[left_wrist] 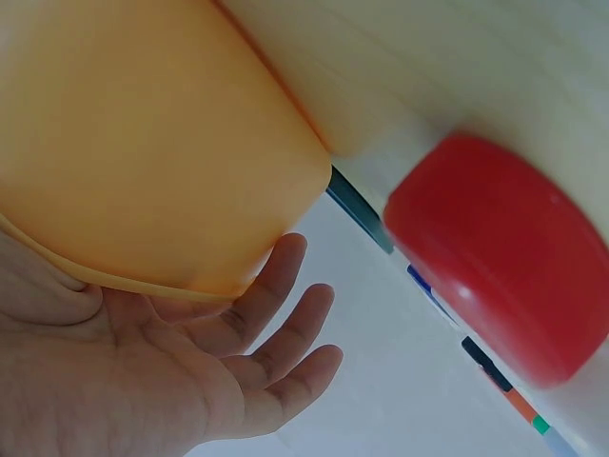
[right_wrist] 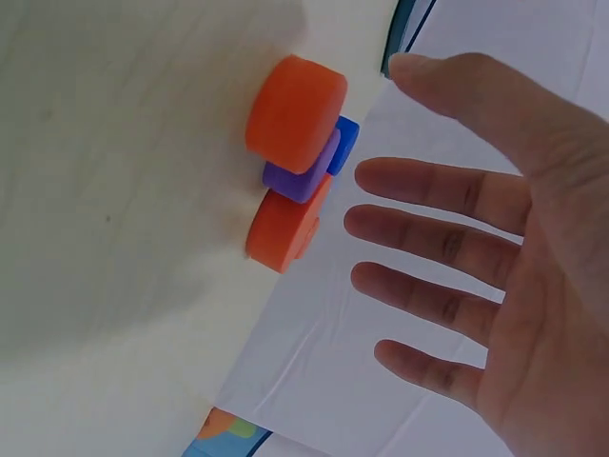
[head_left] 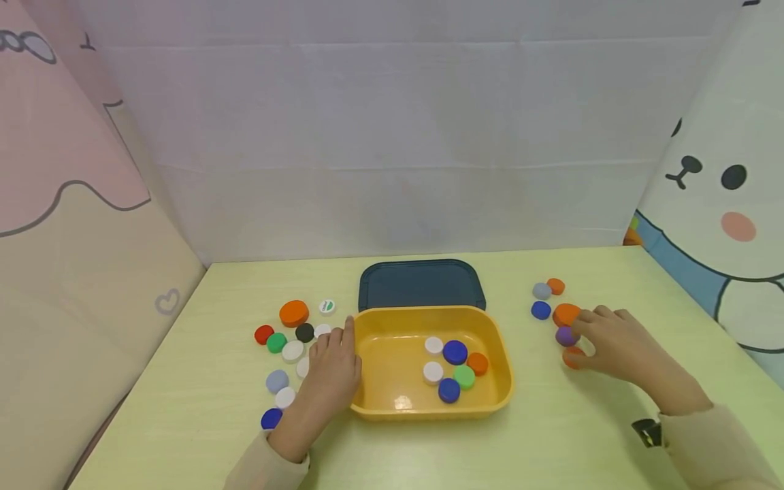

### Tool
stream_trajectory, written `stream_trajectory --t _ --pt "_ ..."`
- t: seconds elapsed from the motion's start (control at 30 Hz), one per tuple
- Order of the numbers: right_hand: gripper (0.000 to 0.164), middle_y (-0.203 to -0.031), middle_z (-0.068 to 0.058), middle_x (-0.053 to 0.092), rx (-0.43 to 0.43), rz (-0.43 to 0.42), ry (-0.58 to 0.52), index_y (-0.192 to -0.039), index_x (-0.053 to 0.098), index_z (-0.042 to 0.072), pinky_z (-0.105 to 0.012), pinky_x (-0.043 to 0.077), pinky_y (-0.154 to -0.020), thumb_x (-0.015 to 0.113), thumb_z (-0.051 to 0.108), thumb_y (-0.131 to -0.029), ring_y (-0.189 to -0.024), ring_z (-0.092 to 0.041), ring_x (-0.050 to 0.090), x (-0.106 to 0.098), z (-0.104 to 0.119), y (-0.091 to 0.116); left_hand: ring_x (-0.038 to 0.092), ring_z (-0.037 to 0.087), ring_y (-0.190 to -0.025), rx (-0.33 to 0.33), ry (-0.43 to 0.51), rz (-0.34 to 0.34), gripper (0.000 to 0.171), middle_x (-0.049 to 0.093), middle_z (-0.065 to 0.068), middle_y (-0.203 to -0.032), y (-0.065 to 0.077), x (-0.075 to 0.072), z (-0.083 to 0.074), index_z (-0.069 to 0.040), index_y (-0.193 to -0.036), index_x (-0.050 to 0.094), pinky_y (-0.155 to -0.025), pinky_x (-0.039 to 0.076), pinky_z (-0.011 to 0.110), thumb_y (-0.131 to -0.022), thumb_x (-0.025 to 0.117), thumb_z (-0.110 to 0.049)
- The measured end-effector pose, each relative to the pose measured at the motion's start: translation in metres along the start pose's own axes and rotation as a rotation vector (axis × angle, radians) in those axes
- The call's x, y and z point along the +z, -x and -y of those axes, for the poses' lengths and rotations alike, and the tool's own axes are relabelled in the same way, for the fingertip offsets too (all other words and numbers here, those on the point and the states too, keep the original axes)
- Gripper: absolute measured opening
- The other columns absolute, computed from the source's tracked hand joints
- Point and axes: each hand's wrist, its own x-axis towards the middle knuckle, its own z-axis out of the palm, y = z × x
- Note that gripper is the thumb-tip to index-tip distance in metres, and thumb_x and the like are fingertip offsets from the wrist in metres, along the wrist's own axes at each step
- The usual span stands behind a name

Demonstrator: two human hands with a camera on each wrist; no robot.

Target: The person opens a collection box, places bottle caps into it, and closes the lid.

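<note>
My left hand (head_left: 333,371) rests on the left rim of a yellow rectangular tub (head_left: 392,413). In the left wrist view its fingers are loosely extended beside the tub's outer wall (left_wrist: 162,143), and the thumb tip is hidden behind the rim. To the right, my right hand (head_left: 618,344) reaches over an orange bottle cap (head_left: 566,314), a purple cap (head_left: 566,336) and a nearer orange cap (head_left: 572,358). The right wrist view shows its fingers spread and nothing between them and the thumb. White, blue, green and orange caps lie in the tub's right half.
A dark tray-like lid (head_left: 422,284) lies behind the tub. Left of the tub are several caps, including a big orange one (head_left: 294,313) and a red one (head_left: 264,334). Blue (head_left: 541,310), grey-blue (head_left: 542,291) and small orange (head_left: 555,286) caps sit at the back right.
</note>
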Motion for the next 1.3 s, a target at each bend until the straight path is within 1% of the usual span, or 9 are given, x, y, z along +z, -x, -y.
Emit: stream_trajectory --t 0.13,0.37,0.5,0.77,0.93,1.03,1.17,1.3 --pt "0.028 -0.073 0.006 0.050 0.014 0.001 -0.005 -0.068 0.054 0.020 -0.034 0.035 -0.060 0.074 0.039 -0.067 -0.068 -0.016 0.043 0.007 -0.003 0.004 0.041 0.035 -0.112 0.006 -0.005 -0.009 0.055 0.049 0.018 -0.120 0.000 0.000 0.000 0.001 -0.141 0.027 -0.099 0.032 0.050 -0.091 0.044 -0.016" --pt "0.027 -0.074 0.007 0.051 0.038 0.026 -0.015 -0.071 0.058 0.019 -0.036 0.037 -0.061 0.075 0.041 -0.066 -0.069 -0.016 0.043 0.017 -0.005 0.005 0.040 0.035 -0.112 0.004 -0.003 -0.002 0.055 0.048 0.018 -0.120 0.000 0.000 0.000 0.001 -0.141 0.027 -0.099 0.032 0.050 -0.092 0.044 -0.016" --pt "0.027 -0.072 0.007 0.049 0.037 0.032 -0.009 -0.072 0.060 0.019 -0.035 0.035 -0.060 0.075 0.040 -0.065 -0.068 -0.016 0.042 0.020 -0.005 0.006 0.040 0.035 -0.112 0.002 -0.007 0.000 0.055 0.048 0.018 -0.121 0.000 0.000 0.000 0.001 -0.141 0.027 -0.099 0.032 0.050 -0.092 0.044 -0.017" --pt "0.027 -0.072 0.006 0.049 0.033 0.027 -0.004 -0.073 0.061 0.017 -0.035 0.036 -0.061 0.075 0.039 -0.066 -0.069 -0.016 0.042 0.017 -0.004 0.004 0.040 0.034 -0.112 -0.005 -0.011 0.000 0.056 0.048 0.017 -0.121 0.001 0.001 0.000 0.000 -0.141 0.027 -0.100 0.032 0.049 -0.092 0.045 -0.018" --pt "0.028 -0.074 0.005 0.051 0.007 -0.024 0.022 -0.076 0.061 0.016 -0.041 0.041 -0.065 0.074 0.039 -0.067 -0.070 -0.018 0.045 0.008 0.001 0.002 0.040 0.033 -0.112 -0.004 -0.010 -0.006 0.056 0.048 0.017 -0.121 0.000 0.000 -0.001 -0.001 -0.142 0.027 -0.100 0.033 0.048 -0.092 0.045 -0.017" --pt "0.028 -0.077 0.003 0.055 -0.024 -0.076 0.039 -0.078 0.063 0.015 -0.045 0.042 -0.068 0.074 0.037 -0.067 -0.072 -0.021 0.047 0.001 0.006 -0.002 0.040 0.033 -0.111 -0.003 -0.004 -0.006 0.056 0.048 0.017 -0.121 0.000 0.000 -0.001 -0.001 -0.142 0.027 -0.100 0.033 0.048 -0.092 0.045 -0.017" --pt "0.026 -0.081 0.001 0.058 -0.082 -0.182 0.044 -0.077 0.062 0.015 -0.044 0.043 -0.068 0.074 0.034 -0.066 -0.075 -0.022 0.050 -0.006 0.013 -0.008 0.040 0.034 -0.112 -0.003 0.002 -0.002 0.055 0.048 0.018 -0.121 0.000 0.000 -0.001 0.000 -0.141 0.027 -0.100 0.032 0.049 -0.092 0.045 -0.016" --pt "0.023 -0.078 0.002 0.057 -0.138 -0.266 0.044 -0.074 0.059 0.016 -0.042 0.043 -0.066 0.074 0.032 -0.066 -0.073 -0.020 0.049 -0.014 0.023 -0.015 0.040 0.034 -0.112 -0.011 0.004 0.005 0.055 0.047 0.018 -0.121 0.001 -0.001 -0.001 0.000 -0.142 0.026 -0.101 0.031 0.049 -0.092 0.044 -0.016"
